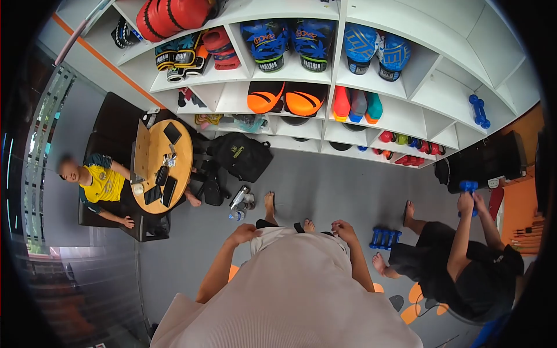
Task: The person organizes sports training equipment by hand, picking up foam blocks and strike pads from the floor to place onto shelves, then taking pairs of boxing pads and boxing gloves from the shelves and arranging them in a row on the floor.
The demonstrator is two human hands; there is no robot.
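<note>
My left hand [243, 233] is at my waist, its fingers closed at the hem of my pale shirt [296, 278]. On the other side of my waist, my right hand [344, 231] has its fingers curled beside the dark cloth below the hem. Whether those fingers grip anything is too small to tell. Between the hands a black strap [299, 227] shows past the shirt, with my bare feet below. Blue dumbbells [385, 238] stand on the floor to the right of my right hand.
White shelves [339, 81] ahead hold boxing gloves [265, 43] and small coloured dumbbells [406, 142]. At right, a person in black holds a blue dumbbell [469, 187]. Another person sits left by a round table [181, 153]. A black backpack [239, 156] and bottles [241, 200] are on the floor.
</note>
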